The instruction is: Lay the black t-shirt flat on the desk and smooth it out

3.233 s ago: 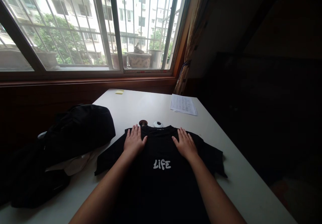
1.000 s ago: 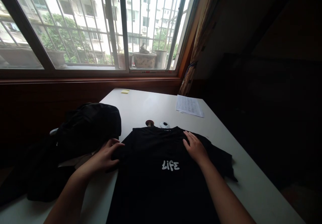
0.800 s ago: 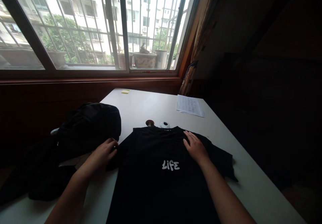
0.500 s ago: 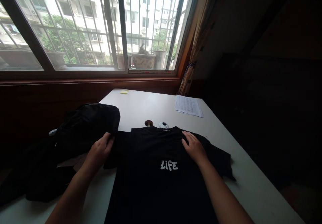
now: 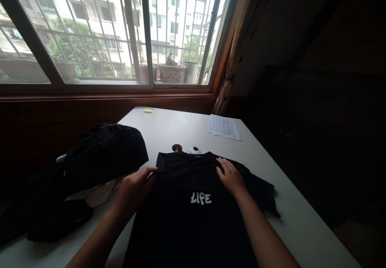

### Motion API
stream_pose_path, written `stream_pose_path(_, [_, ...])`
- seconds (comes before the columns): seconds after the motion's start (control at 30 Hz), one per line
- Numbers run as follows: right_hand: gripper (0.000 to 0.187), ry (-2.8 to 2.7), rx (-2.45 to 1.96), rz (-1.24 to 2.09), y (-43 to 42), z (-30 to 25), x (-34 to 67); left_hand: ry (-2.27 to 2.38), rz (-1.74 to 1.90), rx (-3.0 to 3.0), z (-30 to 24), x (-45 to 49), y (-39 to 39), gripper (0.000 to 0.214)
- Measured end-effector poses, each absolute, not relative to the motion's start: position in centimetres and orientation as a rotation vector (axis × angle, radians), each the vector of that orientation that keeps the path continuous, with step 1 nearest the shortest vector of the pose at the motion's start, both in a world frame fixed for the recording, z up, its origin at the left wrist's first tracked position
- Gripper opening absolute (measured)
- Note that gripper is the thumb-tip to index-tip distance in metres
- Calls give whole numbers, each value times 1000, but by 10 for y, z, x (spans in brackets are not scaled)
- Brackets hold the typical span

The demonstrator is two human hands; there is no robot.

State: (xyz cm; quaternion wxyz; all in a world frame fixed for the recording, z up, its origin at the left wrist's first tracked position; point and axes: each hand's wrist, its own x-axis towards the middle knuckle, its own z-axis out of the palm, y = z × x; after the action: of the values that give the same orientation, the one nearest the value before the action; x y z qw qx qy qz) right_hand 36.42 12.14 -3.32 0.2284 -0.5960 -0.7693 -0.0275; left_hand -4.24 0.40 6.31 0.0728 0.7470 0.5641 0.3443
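Your black cloth T-shirt (image 5: 187,232) lies at six o'clock on the flat white table (image 5: 169,127). From its white letters (image 5: 201,198), your left hand (image 5: 134,187) touches the shirt's side at nine o'clock; I can't tell if it pinches. At two o'clock, your right hand (image 5: 231,176) rests on top, thumb spread out.

- The T-shirt (image 5: 193,224) lay on the table (image 5: 169,125).
- A fabric bundle (image 5: 105,155) sat left of it.
- Paper sheets (image 5: 224,127) lay beyond it, toward the right.
- Behind the table was a window (image 5: 146,39), a curtain (image 5: 239,45) at its right.
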Motion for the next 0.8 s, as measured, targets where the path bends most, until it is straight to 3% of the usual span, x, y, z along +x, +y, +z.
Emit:
stream_pose_path(0.3, [46,-2122,-1644,-78,120,-28,362,1034,691,2233,87,-39,-17,32])
stream_pose_path(0.47, [45,-2123,-1662,-72,117,-25,359,1249,691,2277,90,-71,-28,28])
stream_pose_path(0.7, [41,-2059,-1760,-44,112,-3,342,1429,605,2241,45,-94,-50,36])
stream_pose_path(0.8, [37,-2048,-1758,21,113,13,317,1480,639,2213,30,-87,-51,29])
